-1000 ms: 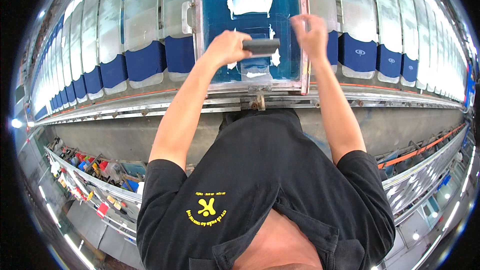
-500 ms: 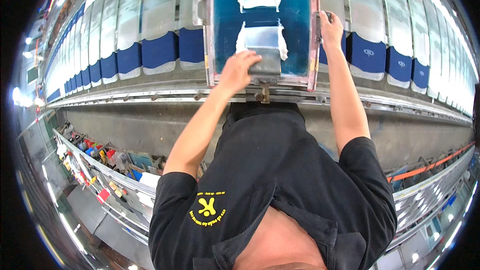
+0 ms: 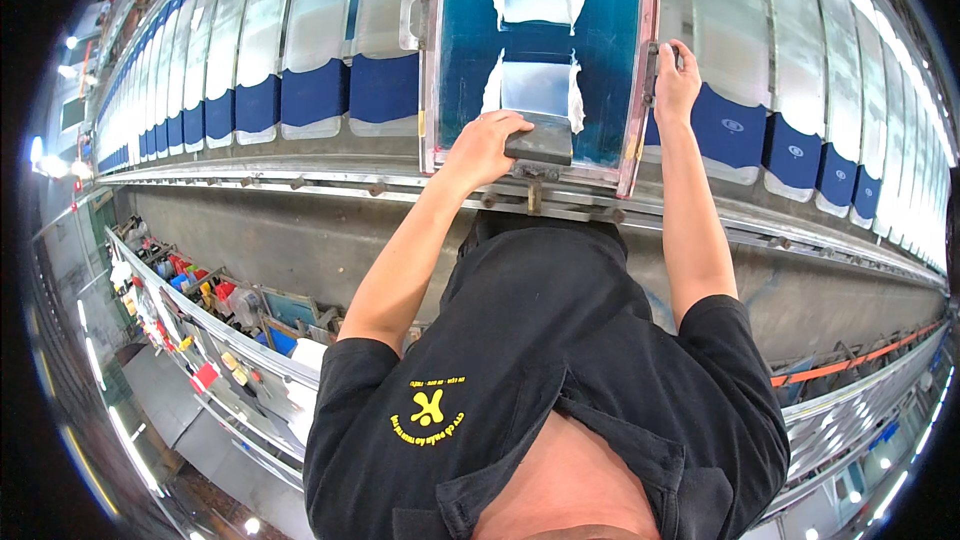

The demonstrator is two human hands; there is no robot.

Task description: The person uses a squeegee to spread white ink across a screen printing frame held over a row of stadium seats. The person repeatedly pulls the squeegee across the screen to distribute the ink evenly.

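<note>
A screen-printing frame (image 3: 430,90) with blue-green mesh lies in front of me. Two pale rectangular openings in the mesh are edged with thick white ink (image 3: 575,100). My left hand (image 3: 485,148) is closed on the left end of a dark, block-like squeegee (image 3: 540,140), which sits at the near edge of the lower opening. My right hand (image 3: 678,85) wraps round a dark handle (image 3: 651,70) on the frame's right side; its fingers curl over the top.
Long pale printing boards bearing navy cloth pieces (image 3: 315,98) run left and right of the frame. A metal rail (image 3: 350,190) passes along the near edge. Behind me, a shelf rack (image 3: 215,315) holds several bottles and tools.
The frame and both hands sit slightly farther right and lower in the picture, partly because the view shifted. The squeegee has tilted, and more of the lower opening shows.
</note>
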